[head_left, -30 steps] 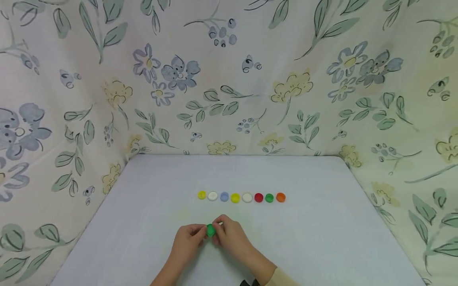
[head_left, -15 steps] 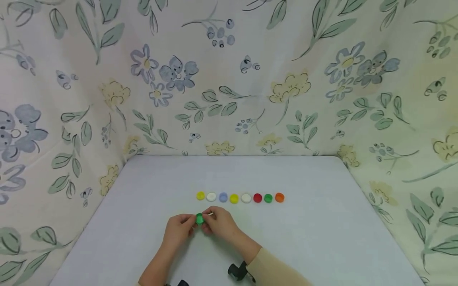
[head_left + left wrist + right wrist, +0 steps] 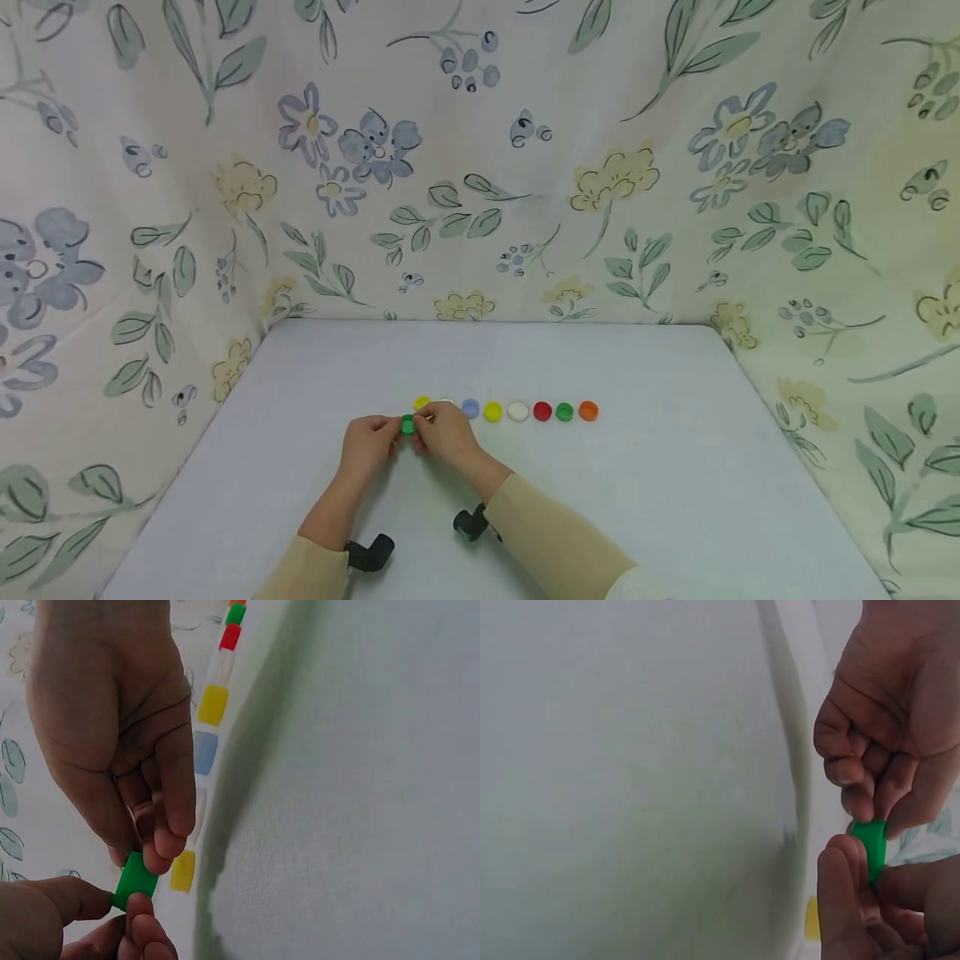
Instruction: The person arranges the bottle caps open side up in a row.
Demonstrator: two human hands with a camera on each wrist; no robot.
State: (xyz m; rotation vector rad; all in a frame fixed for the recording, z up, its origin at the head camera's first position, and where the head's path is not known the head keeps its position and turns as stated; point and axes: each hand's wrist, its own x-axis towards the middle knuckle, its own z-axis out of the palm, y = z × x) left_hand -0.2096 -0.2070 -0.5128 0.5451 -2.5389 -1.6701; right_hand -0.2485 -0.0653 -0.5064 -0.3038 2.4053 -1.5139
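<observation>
A small green bottle cap (image 3: 407,426) is pinched on opposite sides by my left hand (image 3: 366,446) and my right hand (image 3: 452,437). Thumb and fingers of both hands press its rim in the left wrist view, where the cap (image 3: 136,879) stands on edge. Just beyond the hands runs a row of caps: yellow (image 3: 422,402), white, blue (image 3: 470,408), yellow (image 3: 492,412), white (image 3: 517,411), red (image 3: 542,411), green (image 3: 564,412) and orange (image 3: 588,411). My right hand hides most of the first white cap and overlaps the first yellow one.
The caps lie on a white table (image 3: 675,492) whose far edge meets a floral curtain (image 3: 480,208). A black wrist device (image 3: 371,553) sits at the left sleeve and another black device (image 3: 471,523) at the right one.
Both hands have carried the green cap away from me and to the left, up to the left end of the row. The caps in the row have stayed in place.
</observation>
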